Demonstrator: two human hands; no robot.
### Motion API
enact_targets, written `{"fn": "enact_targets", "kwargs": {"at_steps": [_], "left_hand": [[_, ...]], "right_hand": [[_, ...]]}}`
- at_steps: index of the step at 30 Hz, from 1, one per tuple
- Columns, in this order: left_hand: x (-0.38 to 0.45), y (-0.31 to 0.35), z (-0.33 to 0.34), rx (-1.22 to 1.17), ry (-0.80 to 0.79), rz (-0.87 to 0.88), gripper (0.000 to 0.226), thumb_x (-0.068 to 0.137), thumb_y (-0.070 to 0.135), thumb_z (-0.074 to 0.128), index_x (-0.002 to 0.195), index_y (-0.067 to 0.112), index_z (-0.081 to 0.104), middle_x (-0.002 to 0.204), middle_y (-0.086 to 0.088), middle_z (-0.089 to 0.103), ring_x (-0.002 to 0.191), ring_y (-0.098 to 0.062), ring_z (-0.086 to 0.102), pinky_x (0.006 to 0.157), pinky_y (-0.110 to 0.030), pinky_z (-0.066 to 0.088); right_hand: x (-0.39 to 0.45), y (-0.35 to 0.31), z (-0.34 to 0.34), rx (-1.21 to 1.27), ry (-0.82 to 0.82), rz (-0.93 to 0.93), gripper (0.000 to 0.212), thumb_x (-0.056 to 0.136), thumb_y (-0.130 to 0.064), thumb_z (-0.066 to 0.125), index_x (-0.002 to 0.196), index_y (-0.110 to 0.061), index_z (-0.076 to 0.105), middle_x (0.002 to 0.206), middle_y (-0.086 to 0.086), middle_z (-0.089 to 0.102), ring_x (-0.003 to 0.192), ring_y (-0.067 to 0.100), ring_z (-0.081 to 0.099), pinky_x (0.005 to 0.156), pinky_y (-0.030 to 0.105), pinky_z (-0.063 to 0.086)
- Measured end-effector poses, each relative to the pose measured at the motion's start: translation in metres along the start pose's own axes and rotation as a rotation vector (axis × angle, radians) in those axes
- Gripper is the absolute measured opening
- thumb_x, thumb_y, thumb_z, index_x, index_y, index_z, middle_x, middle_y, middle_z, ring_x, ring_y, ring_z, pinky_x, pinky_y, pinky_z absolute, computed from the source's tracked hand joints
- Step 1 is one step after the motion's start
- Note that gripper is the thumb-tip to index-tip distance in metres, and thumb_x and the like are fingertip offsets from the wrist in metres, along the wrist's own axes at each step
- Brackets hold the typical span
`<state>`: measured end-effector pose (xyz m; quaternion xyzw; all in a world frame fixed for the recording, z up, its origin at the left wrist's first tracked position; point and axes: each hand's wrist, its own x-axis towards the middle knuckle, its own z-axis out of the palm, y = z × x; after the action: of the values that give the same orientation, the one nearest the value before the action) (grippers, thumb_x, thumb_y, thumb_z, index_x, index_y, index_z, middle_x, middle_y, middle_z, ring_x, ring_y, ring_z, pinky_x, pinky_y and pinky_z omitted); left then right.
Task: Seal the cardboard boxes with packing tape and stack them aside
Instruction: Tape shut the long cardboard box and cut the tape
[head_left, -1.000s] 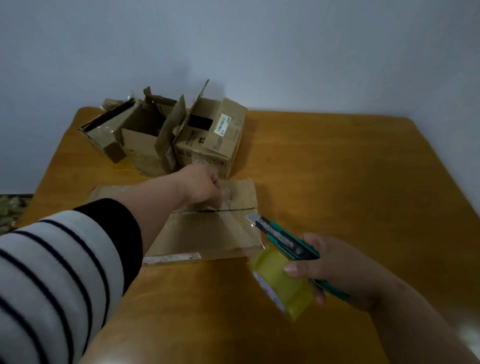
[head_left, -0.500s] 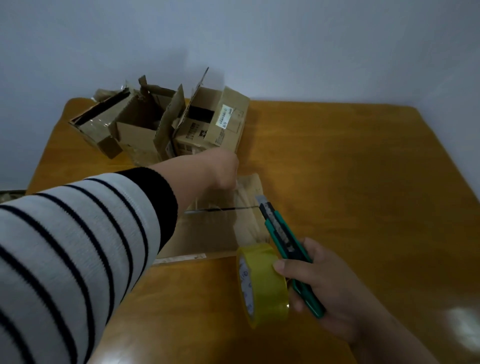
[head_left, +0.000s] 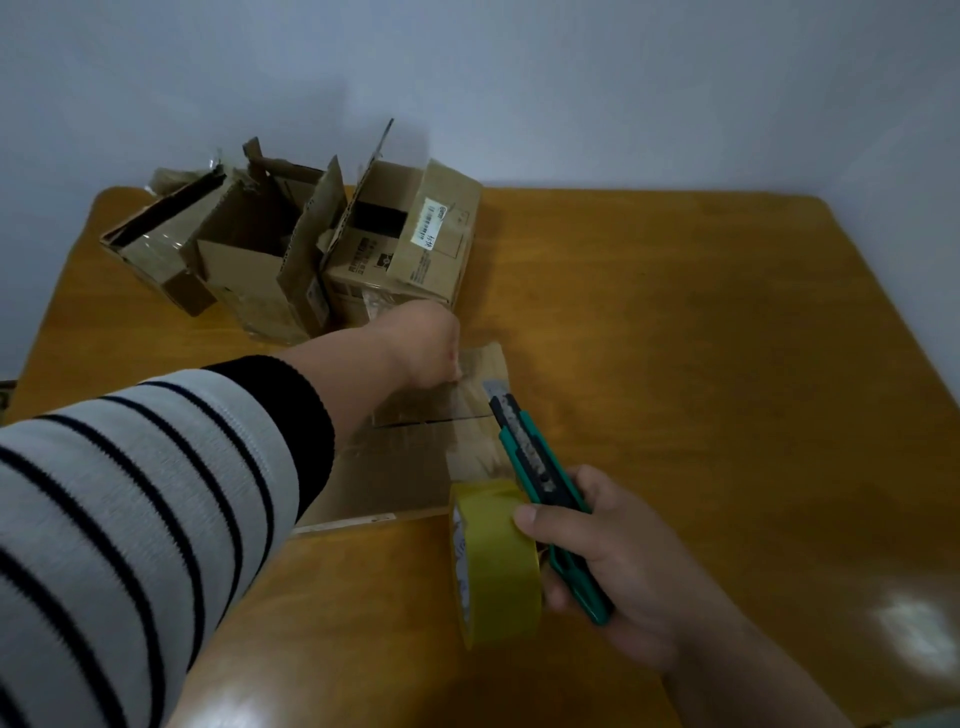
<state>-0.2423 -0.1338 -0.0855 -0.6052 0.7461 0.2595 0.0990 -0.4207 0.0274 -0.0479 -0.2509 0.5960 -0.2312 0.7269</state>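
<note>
Hands: left (head_left: 426, 345) presses flattened box (head_left: 405, 457); right (head_left: 618, 561) grips tape roll (head_left: 493, 561) and cutter (head_left: 540, 478).

Dim, cool, even lighting. A soft glare patch lies on the glossy orange-brown wooden table (head_left: 701, 322) at lower right; faint shadows fall beside the open brown cardboard boxes (head_left: 311, 244). Wide-angle distortion curves the table edges; the near striped sleeve (head_left: 130, 519) looks oversized and soft.

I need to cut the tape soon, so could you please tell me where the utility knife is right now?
In the head view, the utility knife is in the right hand, right of centre, beside the tape roll, its blade over the flat box.
</note>
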Motion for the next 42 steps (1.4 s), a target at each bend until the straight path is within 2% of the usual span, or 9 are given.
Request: {"fn": "enact_targets", "kwargs": {"at_steps": [7,15,22,29,32,34,37,39,42], "left_hand": [[0.003,-0.005,0.007,-0.09,0.041,0.004,0.008,0.087,0.026,0.07,0.084,0.022,0.064,0.09,0.001,0.063,0.085,-0.014,0.06,0.081,-0.034,0.055],[0.003,-0.016,0.013,-0.258,0.072,-0.018,0.025,0.079,0.027,0.078,0.086,0.026,0.055,0.093,0.004,0.057,0.083,-0.011,0.053,0.062,-0.024,0.042],[0.001,-0.021,0.012,-0.517,0.012,-0.044,0.022,0.08,0.015,0.076,0.091,0.025,0.059,0.098,0.006,0.056,0.086,-0.008,0.051,0.061,-0.021,0.036],[-0.001,-0.022,0.017,-0.561,0.027,-0.004,0.025,0.086,0.006,0.067,0.092,0.029,0.059,0.105,0.006,0.059,0.101,-0.013,0.055,0.073,-0.023,0.044],[-0.007,-0.021,0.022,-0.423,0.15,0.022,0.028,0.087,0.011,0.063,0.09,0.037,0.055,0.108,0.016,0.057,0.112,-0.01,0.048,0.098,-0.035,0.034],[-0.013,-0.021,0.024,-0.222,0.25,0.073,0.023,0.09,0.019,0.06,0.086,0.041,0.053,0.108,0.018,0.053,0.113,-0.012,0.043,0.098,-0.039,0.025],[-0.021,-0.028,0.025,-0.076,0.264,0.208,0.014,0.093,0.028,0.057,0.1,0.04,0.06,0.116,0.01,0.056,0.118,-0.018,0.046,0.105,-0.045,0.034],[-0.025,-0.032,0.022,-0.003,0.218,0.244,0.029,0.09,0.032,0.058,0.119,0.036,0.06,0.129,0.006,0.054,0.124,-0.02,0.044,0.106,-0.045,0.035],[-0.027,-0.035,0.018,0.105,0.052,0.228,0.066,0.078,0.04,0.065,0.139,0.039,0.04,0.147,0.006,0.038,0.136,-0.02,0.03,0.107,-0.045,0.024]], "right_hand": [[0.006,0.001,-0.002,-0.016,0.005,0.014,0.033,0.086,-0.014,0.074,0.112,-0.014,0.055,0.085,0.009,0.057,0.045,0.019,0.052,0.044,0.026,0.046],[0.005,0.001,0.0,-0.001,-0.014,0.032,0.034,0.085,-0.012,0.074,0.112,-0.013,0.055,0.081,0.009,0.057,0.047,0.018,0.052,0.044,0.026,0.045],[0.003,0.0,-0.001,0.001,-0.02,0.023,0.035,0.084,-0.012,0.075,0.113,-0.012,0.056,0.082,0.009,0.058,0.047,0.019,0.052,0.043,0.026,0.045],[-0.002,-0.001,-0.002,0.023,-0.031,0.008,0.035,0.085,-0.01,0.073,0.115,-0.009,0.055,0.085,0.011,0.056,0.045,0.018,0.05,0.04,0.024,0.044],[-0.003,-0.001,-0.003,0.03,-0.041,0.011,0.035,0.085,-0.01,0.072,0.115,-0.011,0.055,0.086,0.011,0.056,0.045,0.018,0.051,0.041,0.025,0.044],[-0.003,0.0,-0.005,0.043,-0.04,0.016,0.034,0.085,-0.011,0.073,0.114,-0.012,0.056,0.085,0.011,0.057,0.045,0.018,0.051,0.041,0.025,0.045],[-0.003,0.002,-0.006,0.049,-0.034,0.03,0.033,0.085,-0.011,0.073,0.113,-0.013,0.056,0.087,0.012,0.057,0.047,0.018,0.051,0.043,0.026,0.046],[-0.003,0.003,-0.007,0.034,-0.033,0.031,0.032,0.085,-0.011,0.073,0.112,-0.012,0.055,0.087,0.012,0.056,0.047,0.019,0.051,0.044,0.027,0.046],[-0.004,0.003,-0.007,0.036,-0.041,0.034,0.034,0.085,-0.011,0.073,0.114,-0.012,0.054,0.09,0.015,0.057,0.046,0.019,0.051,0.045,0.028,0.045]]}}
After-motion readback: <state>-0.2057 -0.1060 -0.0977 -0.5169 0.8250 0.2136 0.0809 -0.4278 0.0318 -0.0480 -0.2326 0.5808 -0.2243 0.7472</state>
